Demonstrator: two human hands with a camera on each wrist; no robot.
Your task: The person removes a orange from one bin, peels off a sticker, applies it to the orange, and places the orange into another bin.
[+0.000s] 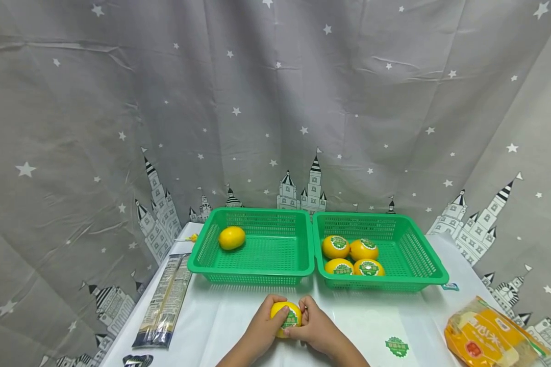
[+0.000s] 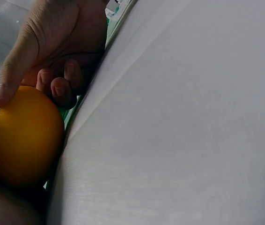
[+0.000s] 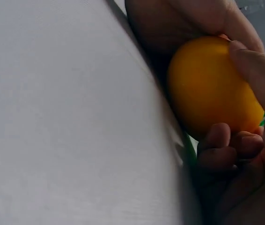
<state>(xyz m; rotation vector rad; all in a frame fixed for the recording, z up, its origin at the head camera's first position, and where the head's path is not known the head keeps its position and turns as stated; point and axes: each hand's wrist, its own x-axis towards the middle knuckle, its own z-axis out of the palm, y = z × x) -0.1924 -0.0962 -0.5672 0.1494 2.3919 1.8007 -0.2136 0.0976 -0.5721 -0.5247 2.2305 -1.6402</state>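
Yellow fruit (image 1: pixel 286 318) gripped by both hands; two green baskets (image 1: pixel 252 275) just beyond.

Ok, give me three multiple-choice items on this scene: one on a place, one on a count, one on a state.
1. Where does the unlabelled yellow fruit lie?
A. left basket
B. right basket
C. on the table
2. How many labelled fruits lie in the right basket?
A. two
B. four
C. six
3. How is the held fruit kept?
A. left hand alone
B. lying loose
C. between both hands, right hand too

Answers: 1 A, it sits in that basket's far left corner. 2 B, four with green stickers. 3 C, fingers of both curl round it.
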